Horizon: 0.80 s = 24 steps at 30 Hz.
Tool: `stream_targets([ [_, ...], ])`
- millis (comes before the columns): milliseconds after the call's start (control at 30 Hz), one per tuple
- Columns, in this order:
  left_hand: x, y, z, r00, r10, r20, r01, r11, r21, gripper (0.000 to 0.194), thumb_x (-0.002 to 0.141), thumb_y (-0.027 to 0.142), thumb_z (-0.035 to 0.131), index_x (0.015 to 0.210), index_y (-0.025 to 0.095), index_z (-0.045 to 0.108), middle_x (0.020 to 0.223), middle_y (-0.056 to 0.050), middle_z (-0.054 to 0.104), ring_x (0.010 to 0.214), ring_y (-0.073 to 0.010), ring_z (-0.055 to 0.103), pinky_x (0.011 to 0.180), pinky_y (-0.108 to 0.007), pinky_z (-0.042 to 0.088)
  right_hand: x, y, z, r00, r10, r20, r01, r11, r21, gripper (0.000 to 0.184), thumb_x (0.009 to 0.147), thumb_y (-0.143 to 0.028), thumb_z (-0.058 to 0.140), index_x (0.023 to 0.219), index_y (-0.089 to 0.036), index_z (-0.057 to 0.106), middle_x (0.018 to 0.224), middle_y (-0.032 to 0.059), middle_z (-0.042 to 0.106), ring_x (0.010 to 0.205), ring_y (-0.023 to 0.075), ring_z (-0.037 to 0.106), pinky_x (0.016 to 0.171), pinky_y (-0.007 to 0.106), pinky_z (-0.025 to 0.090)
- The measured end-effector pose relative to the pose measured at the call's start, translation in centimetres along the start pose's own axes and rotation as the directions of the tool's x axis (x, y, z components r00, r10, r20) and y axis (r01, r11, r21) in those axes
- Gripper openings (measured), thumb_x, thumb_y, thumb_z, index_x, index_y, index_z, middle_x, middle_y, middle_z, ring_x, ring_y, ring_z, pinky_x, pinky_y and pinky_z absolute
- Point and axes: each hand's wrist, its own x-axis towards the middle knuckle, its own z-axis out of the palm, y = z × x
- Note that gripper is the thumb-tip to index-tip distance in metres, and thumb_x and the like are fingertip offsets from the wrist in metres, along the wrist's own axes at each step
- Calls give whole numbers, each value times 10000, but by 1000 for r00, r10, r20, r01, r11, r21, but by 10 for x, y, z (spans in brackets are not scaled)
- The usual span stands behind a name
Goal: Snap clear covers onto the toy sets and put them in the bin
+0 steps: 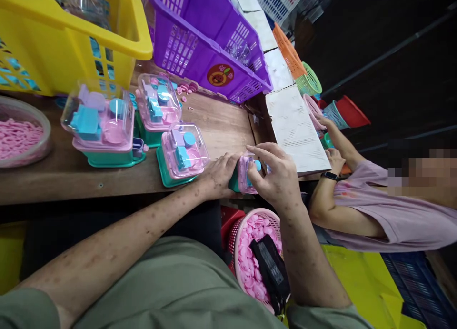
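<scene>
Both my hands hold a small toy set with a teal base, pink tray and blue pieces at the wooden table's front edge. My left hand is wrapped round its left side. My right hand grips it from the right, with the thumb and fingers curled over the top. Three finished toy sets with clear lids stand to the left: one close by, one behind it and a larger-looking one.
A yellow crate and a purple crate stand at the back of the table. A clear bowl of pink parts sits at the left. A pink basket of pink pieces is below. Another person works at the right.
</scene>
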Motion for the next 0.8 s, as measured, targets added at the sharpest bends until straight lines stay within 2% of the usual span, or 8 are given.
stream_targets([
  [133, 0, 3, -2, 998, -35, 48, 34, 999, 40, 1190, 718, 497, 1035, 1624, 205, 321, 1631, -261, 476, 1563, -529, 496, 1263, -734, 467, -2, -2, 1, 999, 35, -7, -35, 999, 23, 374, 982, -277, 627, 1286, -209, 834, 1237, 135, 794, 1138, 328, 783, 1016, 511, 632],
  [300, 1, 1, -2, 1000, 1, 28, 0, 1000, -1, 1237, 685, 508, 1058, 1631, 255, 302, 1604, -212, 492, 1528, -510, 529, 1246, -719, 491, -3, -9, 1, 995, 102, 11, -102, 995, -6, 342, 1016, -313, 608, 1268, -231, 823, 1227, 126, 783, 1152, 336, 763, 1040, 532, 620],
  [467, 0, -2, 3, 1000, 5, -2, -5, 999, -31, 1236, 671, 481, 1074, 1622, 257, 317, 1600, -209, 482, 1514, -501, 535, 1241, -703, 500, -4, -12, -3, 989, 146, 30, -146, 989, -26, 321, 1029, -312, 622, 1289, -258, 802, 1249, 123, 767, 1178, 350, 742, 1087, 565, 590],
  [600, 0, -2, 5, 1000, 5, -5, -6, 999, -50, 1221, 677, 478, 1054, 1628, 261, 319, 1604, -204, 478, 1510, -507, 520, 1270, -728, 454, -3, -10, -6, 990, 130, 60, -130, 991, -16, 315, 1055, -310, 602, 1294, -263, 802, 1280, 124, 774, 1202, 354, 742, 1082, 566, 580],
  [800, 1, 2, 0, 1000, 10, 16, -9, 999, -31, 1214, 673, 418, 1040, 1628, 246, 310, 1601, -205, 485, 1499, -485, 527, 1286, -685, 455, -1, -13, -10, 990, 106, 91, -101, 993, -65, 353, 1070, -270, 542, 1307, -268, 804, 1314, 116, 784, 1219, 356, 745, 1059, 577, 547],
])
